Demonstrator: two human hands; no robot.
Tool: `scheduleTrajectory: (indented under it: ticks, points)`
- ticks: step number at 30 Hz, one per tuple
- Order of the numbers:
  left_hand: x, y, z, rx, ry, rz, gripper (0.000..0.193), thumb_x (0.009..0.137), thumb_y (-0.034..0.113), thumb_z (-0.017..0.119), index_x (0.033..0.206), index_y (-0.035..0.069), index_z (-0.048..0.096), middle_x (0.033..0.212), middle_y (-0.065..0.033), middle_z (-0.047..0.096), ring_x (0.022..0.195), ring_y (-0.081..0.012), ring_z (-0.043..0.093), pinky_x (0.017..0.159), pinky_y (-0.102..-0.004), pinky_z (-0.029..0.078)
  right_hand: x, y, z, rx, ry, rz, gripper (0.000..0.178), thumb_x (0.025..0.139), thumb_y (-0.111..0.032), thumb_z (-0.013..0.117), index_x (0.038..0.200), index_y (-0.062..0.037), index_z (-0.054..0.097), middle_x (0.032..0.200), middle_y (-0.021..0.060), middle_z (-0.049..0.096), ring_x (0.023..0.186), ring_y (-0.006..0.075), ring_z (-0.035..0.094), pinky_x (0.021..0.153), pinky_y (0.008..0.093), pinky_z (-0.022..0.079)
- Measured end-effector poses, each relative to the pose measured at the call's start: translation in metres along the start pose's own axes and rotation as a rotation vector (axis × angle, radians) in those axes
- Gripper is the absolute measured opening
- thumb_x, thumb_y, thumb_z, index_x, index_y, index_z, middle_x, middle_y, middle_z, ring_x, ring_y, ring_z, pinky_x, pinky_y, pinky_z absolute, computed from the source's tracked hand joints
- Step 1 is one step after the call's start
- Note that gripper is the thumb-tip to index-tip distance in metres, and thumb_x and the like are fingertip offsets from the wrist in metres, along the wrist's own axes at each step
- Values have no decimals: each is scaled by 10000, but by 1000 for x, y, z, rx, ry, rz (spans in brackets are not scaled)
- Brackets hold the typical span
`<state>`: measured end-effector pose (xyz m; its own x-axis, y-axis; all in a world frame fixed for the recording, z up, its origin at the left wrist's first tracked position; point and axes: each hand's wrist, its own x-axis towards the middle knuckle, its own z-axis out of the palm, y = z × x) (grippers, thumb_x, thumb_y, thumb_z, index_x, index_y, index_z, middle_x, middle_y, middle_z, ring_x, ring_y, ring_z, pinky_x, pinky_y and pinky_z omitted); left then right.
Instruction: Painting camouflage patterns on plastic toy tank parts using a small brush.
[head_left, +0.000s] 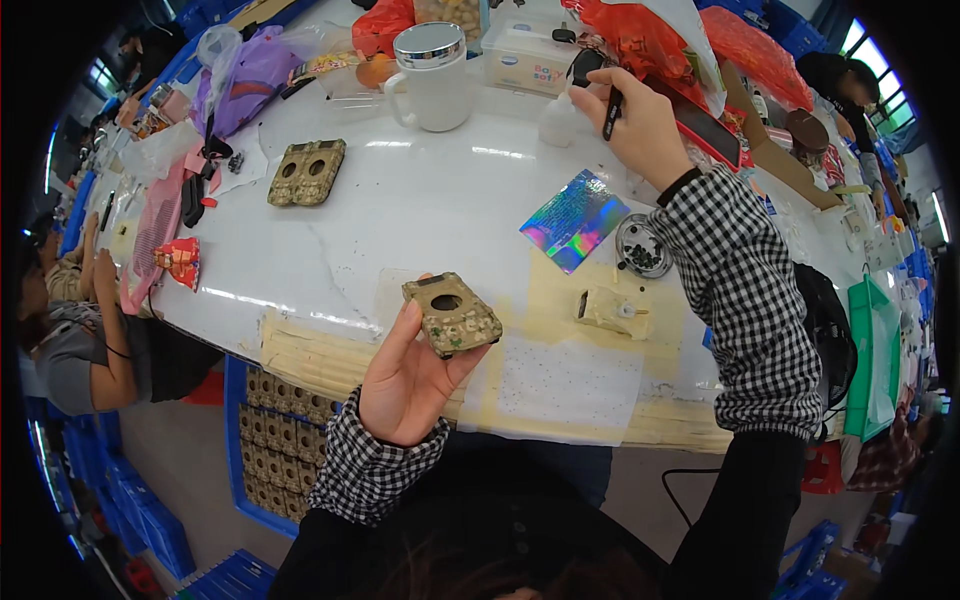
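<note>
My left hand (400, 390) is closed around a camouflage-patterned plastic housing (458, 318) with a round hole in its upper face, tilted above the table's near edge. My right hand (640, 125), reaching to the far side, grips a slim black tool (612, 112); whether it is a pen or tweezers I cannot tell. Its thumb and fingertips are at the top of a small white squeeze bottle (556, 122), and whether they touch it is unclear. Farther left on the table lies a pair of similar camouflage housings (306, 172).
Near my right forearm are a round dish of small black parts (643, 246), a shiny holographic sheet (574, 220) and a tape-covered block (612, 311). A white lidded mug (432, 80) stands at the back. Below the table edge, a blue crate (236, 440) holds several housings. People sit at both sides.
</note>
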<state>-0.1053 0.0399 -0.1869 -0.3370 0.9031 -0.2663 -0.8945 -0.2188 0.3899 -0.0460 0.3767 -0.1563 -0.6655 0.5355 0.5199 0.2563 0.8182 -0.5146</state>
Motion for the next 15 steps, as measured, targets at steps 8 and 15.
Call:
scheduleTrajectory:
  ticks: [8, 15]
  points:
    - [41, 5, -10, -55, -90, -49, 419, 1030, 229, 354, 1432, 137, 280, 1383, -115, 416, 1283, -338, 451, 1048, -458, 451, -25, -33, -9, 481, -298, 274, 364, 948, -339, 582, 1056, 9, 579, 832, 59, 642, 750, 139, 608, 699, 271, 506]
    - [39, 4, -11, 17, -59, -18, 486, 1006, 202, 400, 1458, 146, 230, 1397, -94, 404, 1314, -354, 410, 1067, -497, 401, -33, -8, 8, 255, -319, 184, 192, 874, -166, 655, 949, 10, 657, 761, 104, 677, 698, 163, 642, 657, 285, 506]
